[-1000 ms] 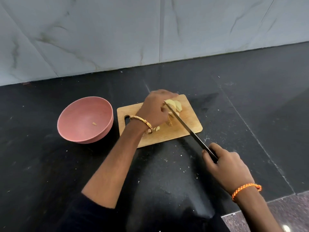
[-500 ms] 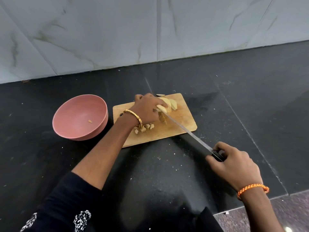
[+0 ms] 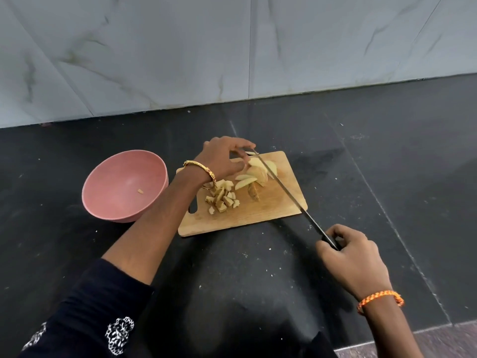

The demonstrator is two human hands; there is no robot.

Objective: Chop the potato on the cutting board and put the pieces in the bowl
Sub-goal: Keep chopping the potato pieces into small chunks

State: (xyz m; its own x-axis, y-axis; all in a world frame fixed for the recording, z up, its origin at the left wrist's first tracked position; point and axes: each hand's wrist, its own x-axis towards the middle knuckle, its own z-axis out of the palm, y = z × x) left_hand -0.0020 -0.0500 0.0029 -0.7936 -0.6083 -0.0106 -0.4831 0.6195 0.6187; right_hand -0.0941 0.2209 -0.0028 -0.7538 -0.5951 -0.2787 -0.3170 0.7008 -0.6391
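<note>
Resting on the far left part of the wooden cutting board (image 3: 247,218), the left hand (image 3: 222,161) has its fingers (image 3: 242,145) spread and lightly bent over the potato wedges (image 3: 254,174), the fingertips at the wedges' far-left edge; whether they actually press on the potato is hard to tell, since the hand covers the contact. The right hand (image 3: 353,259) is off the board, near its front right corner, with its fingers curled tightly round the dark handle of a long knife (image 3: 284,188). The blade slants from that hand up and left across the board, passing over the wedges, with its tip beside the left fingertips. A heap of small potato cubes (image 3: 223,197) lies on the board just in front of the left wrist, apart from the wedges. A pink bowl (image 3: 103,202) stands on the black surface (image 3: 258,280) just left of the board, with one small potato bit (image 3: 140,191) inside it. The knife handle is almost wholly hidden inside the right hand, and the board's handle hole is partly covered by the left forearm.
</note>
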